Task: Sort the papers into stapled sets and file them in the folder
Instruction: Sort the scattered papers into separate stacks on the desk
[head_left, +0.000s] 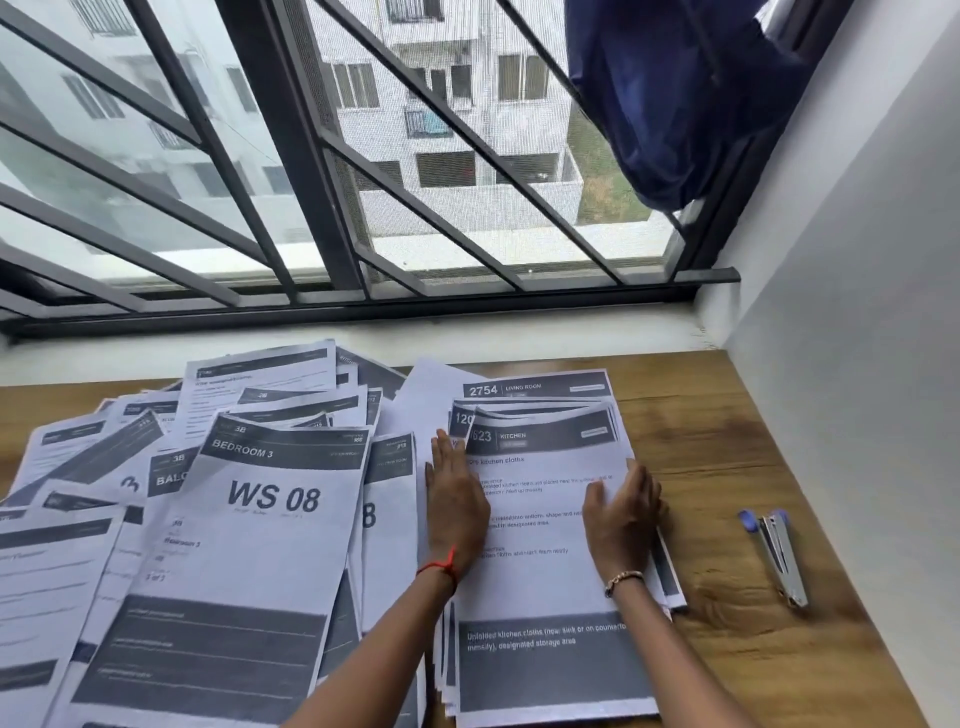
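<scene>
Kitchen paper stack (540, 525) sits between your left hand (457, 499) and right hand (623, 519), both flat, gripping nothing, apparently squaring its edges.

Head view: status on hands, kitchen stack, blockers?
Left hand, right hand open, pressing kitchen stack sides. Stapler lies right, untouched. Loose papers crowd left.

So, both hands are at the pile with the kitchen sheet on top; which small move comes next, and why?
Probably square the pile: sheets under the kitchen sheet stick out unevenly at top and right, the left hand and right hand flank it, and the stapler lies untouched nearby.
</scene>
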